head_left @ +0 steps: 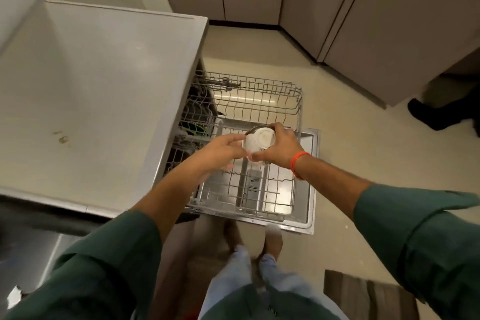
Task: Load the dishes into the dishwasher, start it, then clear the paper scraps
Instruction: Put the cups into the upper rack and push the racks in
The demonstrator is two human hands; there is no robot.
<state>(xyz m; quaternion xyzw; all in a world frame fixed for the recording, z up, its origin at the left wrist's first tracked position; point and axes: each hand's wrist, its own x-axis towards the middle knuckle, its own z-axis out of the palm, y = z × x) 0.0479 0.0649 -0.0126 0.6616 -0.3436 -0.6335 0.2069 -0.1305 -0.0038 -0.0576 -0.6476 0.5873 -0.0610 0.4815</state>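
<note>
2 hands extended over the pulled-out lower rack (259, 197): right hand (280, 147) curls around a white cup (259, 141) from above, left hand (220, 148) fingers straight, tips touching the cup's side.

Green sleeves (420, 228), orange wristband (298, 163)

Both arms are stretched forward in rolled green sleeves, forearms bare. The right hand (279, 147) is curled, thumb and fingers closed around what is held; an orange band is worn at its wrist. The left hand (220, 149) is extended alongside, fingers nearly straight.
</note>
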